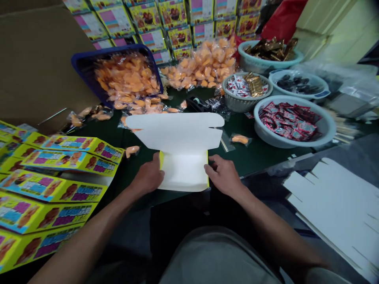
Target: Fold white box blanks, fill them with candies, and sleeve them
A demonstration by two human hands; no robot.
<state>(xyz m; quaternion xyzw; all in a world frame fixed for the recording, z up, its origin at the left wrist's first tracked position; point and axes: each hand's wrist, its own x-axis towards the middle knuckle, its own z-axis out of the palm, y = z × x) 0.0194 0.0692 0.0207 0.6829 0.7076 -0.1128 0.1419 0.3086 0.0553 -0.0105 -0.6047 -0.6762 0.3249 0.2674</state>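
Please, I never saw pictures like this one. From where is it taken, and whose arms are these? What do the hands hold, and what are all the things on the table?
This picture comes from a camera worn on a person's head, looking forward and down, so the arms are that person's own. There is no machine. The left hand and right hand hold a white card with yellow edges. On the green table are a blue tray of orange pieces and a bowl of red packets. Yellow printed boxes lie at the left, and flat white cards at the lower right.
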